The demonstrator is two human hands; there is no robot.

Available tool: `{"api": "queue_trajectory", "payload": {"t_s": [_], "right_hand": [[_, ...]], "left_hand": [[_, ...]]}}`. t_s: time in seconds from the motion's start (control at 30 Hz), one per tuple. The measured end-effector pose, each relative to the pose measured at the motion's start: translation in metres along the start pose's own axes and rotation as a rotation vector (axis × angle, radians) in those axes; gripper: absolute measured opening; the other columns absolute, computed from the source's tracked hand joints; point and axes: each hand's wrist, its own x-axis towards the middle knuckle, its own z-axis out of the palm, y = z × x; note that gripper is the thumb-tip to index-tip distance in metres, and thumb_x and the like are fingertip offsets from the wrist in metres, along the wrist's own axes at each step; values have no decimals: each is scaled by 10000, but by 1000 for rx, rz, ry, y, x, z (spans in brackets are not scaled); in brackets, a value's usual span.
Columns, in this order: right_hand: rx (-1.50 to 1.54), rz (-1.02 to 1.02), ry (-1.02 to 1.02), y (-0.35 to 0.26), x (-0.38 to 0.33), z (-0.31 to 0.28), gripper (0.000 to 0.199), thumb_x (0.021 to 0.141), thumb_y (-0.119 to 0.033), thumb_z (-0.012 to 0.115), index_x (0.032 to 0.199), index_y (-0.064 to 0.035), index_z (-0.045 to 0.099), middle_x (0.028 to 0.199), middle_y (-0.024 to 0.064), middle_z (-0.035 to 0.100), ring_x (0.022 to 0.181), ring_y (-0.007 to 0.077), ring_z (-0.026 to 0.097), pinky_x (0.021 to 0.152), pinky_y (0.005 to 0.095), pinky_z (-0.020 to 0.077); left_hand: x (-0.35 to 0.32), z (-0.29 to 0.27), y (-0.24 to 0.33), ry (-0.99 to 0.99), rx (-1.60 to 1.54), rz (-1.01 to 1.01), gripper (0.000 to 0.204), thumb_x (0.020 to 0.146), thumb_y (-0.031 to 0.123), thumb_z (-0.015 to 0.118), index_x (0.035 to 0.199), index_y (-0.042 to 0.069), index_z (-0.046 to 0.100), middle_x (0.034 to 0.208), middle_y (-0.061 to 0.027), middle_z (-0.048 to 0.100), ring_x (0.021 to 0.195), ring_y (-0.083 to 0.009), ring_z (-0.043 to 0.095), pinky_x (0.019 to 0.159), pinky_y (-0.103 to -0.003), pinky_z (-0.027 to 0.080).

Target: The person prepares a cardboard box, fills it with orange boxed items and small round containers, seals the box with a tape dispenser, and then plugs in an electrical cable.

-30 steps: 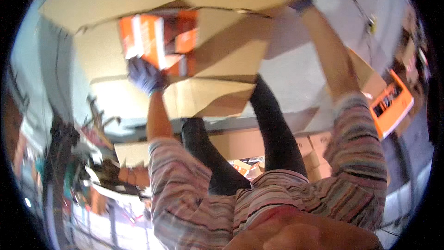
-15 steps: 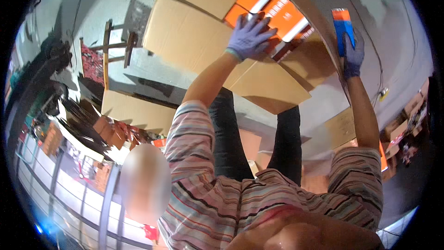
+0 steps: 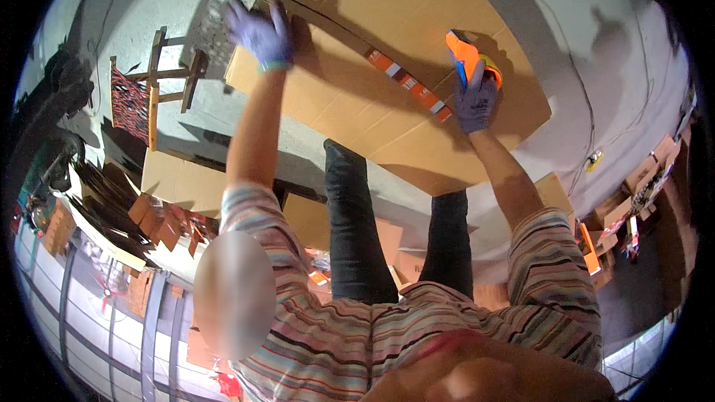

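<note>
A large brown cardboard carton [image 3: 350,93] lies before me with its flaps folded over. Through the narrow gap between the flaps shows a strip of orange and white boxes [image 3: 408,82]. My left hand [image 3: 262,37], in a pale purple work glove, is at the carton's left end with its fingers spread and nothing in it. My right hand [image 3: 475,103], gloved alike, grips an orange and blue tape dispenser [image 3: 463,49] with a yellow roll, above the right part of the flaps. Its shadow falls on the cardboard.
On the left stands a wooden stool frame [image 3: 155,82] beside a red and black woven panel [image 3: 128,108]. Flattened cardboard [image 3: 112,205] is stacked at the lower left. A thin cable [image 3: 573,67] runs along the grey floor at the right, with open cartons [image 3: 640,171] farther right.
The carton's flaps now cover most of the orange boxes. My left hand has moved left to the carton's end. My right hand has brought the tape dispenser inward over the carton.
</note>
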Motion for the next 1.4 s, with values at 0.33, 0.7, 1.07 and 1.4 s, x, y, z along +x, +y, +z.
{"api": "queue_trajectory", "payload": {"t_s": [0.33,0.7,1.07,1.4], "right_hand": [[209,-280,-208,90,161,-84,469,868,-208,561,1314,-118,444,1151,125,545,1022,180,540,832,348,454],[440,236,-437,-9,300,-12,646,814,-607,515,1006,-4,644,826,106,649,763,189,589,764,341,452],[991,276,-293,-126,68,33,309,721,-312,761,819,-45,641,682,51,615,616,127,547,595,292,467],[1151,-87,-159,-115,54,43,444,686,-362,759,932,-17,624,872,126,643,762,224,629,695,328,506]], "left_hand": [[59,24,15,-516,189,-168,667,761,668,470,1078,88,563,1054,-168,607,982,-351,582,844,-427,433],[66,15,-13,-532,80,-100,599,783,619,471,1046,86,554,1040,-186,592,1001,-355,557,861,-442,420],[58,32,5,-515,95,-43,529,862,544,417,1094,89,554,1009,-186,620,901,-348,605,788,-443,461],[31,-20,27,-262,-526,60,231,889,176,504,1054,42,595,1022,-166,621,898,-292,600,782,-371,472]]}}
